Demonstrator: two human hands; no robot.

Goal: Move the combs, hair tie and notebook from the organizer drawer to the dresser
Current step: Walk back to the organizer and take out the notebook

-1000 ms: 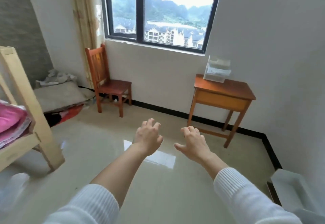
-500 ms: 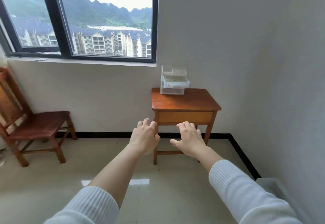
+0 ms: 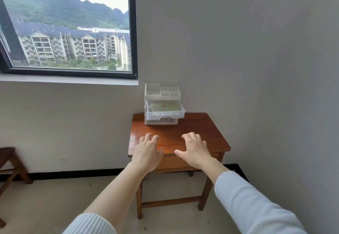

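Observation:
A white plastic organizer (image 3: 162, 94) stands at the back of a small wooden dresser (image 3: 211, 134), against the wall. Its middle drawer (image 3: 165, 114) is pulled out, and a pale green notebook (image 3: 164, 106) lies flat inside. Combs and a hair tie cannot be made out. My left hand (image 3: 146, 153) and my right hand (image 3: 195, 150) hover in front of the dresser's near edge, palms down, fingers spread and slightly curled, holding nothing. Both hands are well short of the organizer.
A grey wall (image 3: 275, 87) runs close along the dresser's right side. A window (image 3: 69, 32) with a sill is up at the left. Part of a wooden chair (image 3: 9, 162) shows at the far left. The floor is pale tile.
The view has swung right and closer to the dresser. It and the organizer now look larger and centred, my hands overlap its front edge, and the chair has slid almost out of view.

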